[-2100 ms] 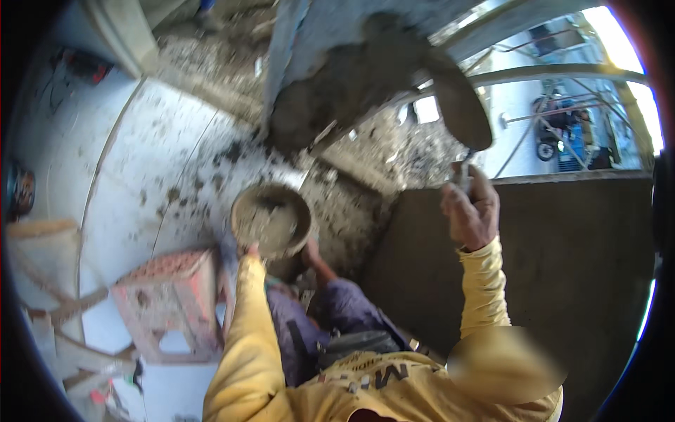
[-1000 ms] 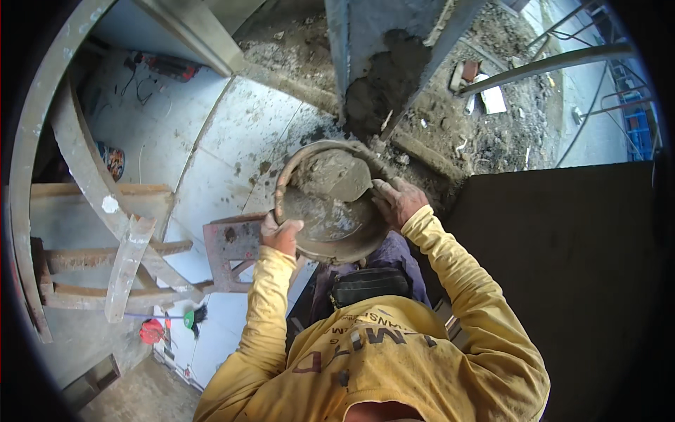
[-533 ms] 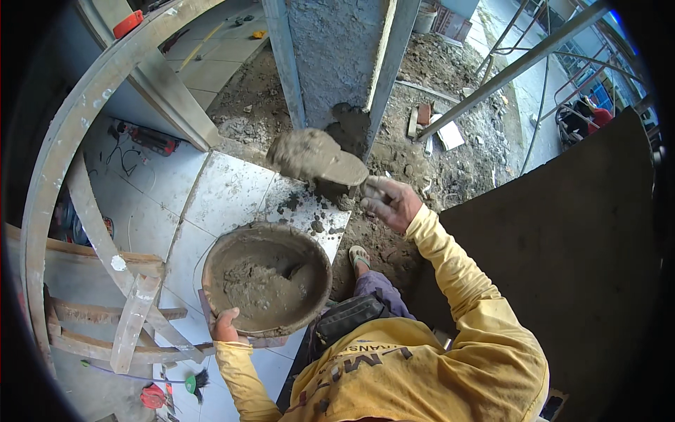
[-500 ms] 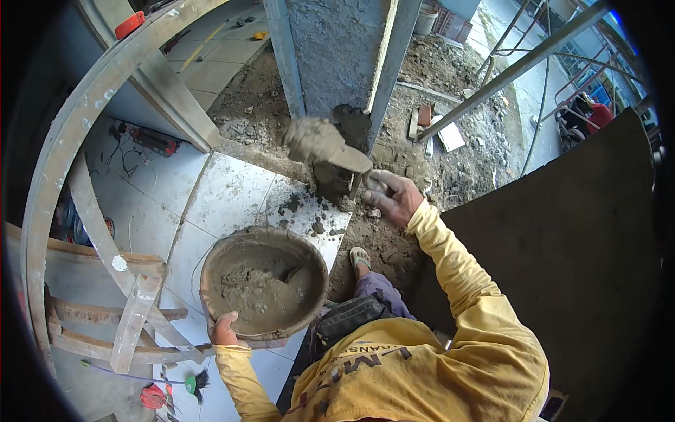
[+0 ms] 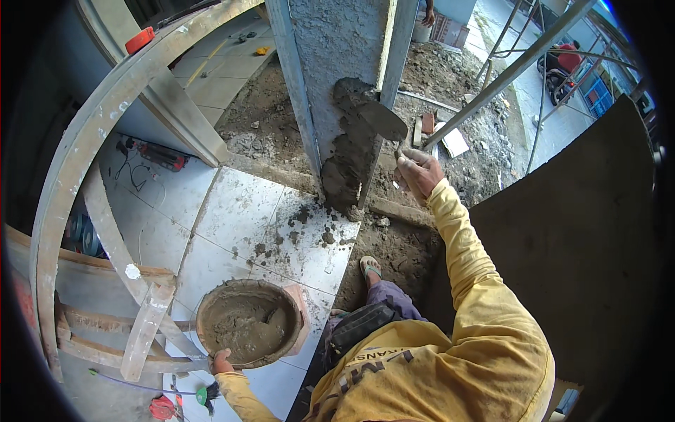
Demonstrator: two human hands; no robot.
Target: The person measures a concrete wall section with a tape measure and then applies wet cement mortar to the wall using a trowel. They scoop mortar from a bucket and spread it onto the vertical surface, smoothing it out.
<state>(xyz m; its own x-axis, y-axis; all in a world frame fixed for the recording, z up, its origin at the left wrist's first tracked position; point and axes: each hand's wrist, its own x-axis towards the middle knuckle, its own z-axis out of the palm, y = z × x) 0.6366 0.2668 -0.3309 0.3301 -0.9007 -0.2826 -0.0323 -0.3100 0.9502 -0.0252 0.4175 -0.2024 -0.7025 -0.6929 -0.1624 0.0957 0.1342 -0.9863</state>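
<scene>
My right hand (image 5: 420, 174) is closed round the handle of a trowel (image 5: 383, 121), whose blade lies at the right edge of a grey column (image 5: 330, 46). Dark wet mortar (image 5: 348, 158) coats the lower part of the column, reaching down to its foot. At the lower left, my left hand (image 5: 222, 361) grips the near rim of a round basin (image 5: 202, 325). Wet mortar (image 5: 249, 327) partly fills the basin. Under its right side shows a pinkish block-like thing (image 5: 301, 320). Straight strips (image 5: 292, 84) run up both edges of the column.
White floor tiles (image 5: 225, 211) carry mortar splatter. A curved wooden frame (image 5: 70, 169) stands at left, and a large dark panel (image 5: 555, 232) at right. Beyond the column are rubble (image 5: 450, 77), a slanting metal pole (image 5: 513, 70), another person's hand (image 5: 429, 15) near a bucket, and a motorbike (image 5: 559, 81).
The trowel, earlier heaped with mortar by the column's foot, has moved up and right. Mortar now covers more of the column. The basin appears lower in view, still in my left hand.
</scene>
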